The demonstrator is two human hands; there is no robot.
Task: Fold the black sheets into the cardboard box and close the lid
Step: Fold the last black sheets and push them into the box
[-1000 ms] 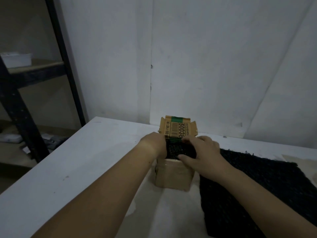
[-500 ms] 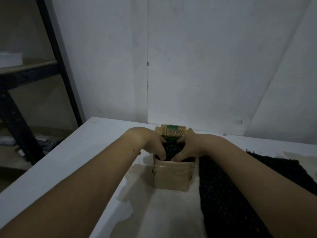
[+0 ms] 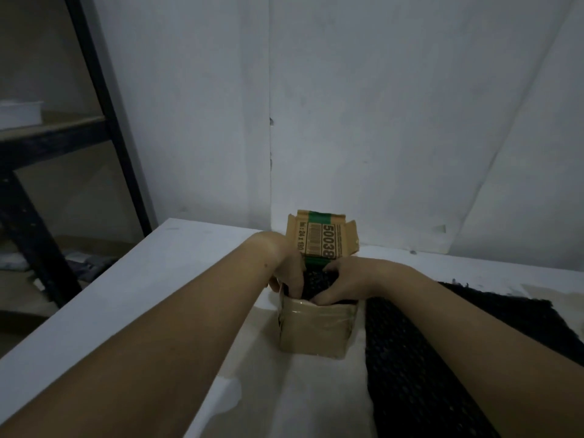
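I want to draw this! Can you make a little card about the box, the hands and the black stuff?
Box: small brown cardboard box on white table
Lid: cardboard flap with green stripe, standing open at back
Inside: folded black mesh sheet
Left hand: fingers down in box's left side
Right hand: fingers on folded sheet
Outside: flat black mesh sheet lying right of box

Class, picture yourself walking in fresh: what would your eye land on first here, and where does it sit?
The left hand and right hand meet over a small cardboard box mid-table, pushing a black sheet into it, its printed lid standing open behind them. More black sheets lie just right of the box.
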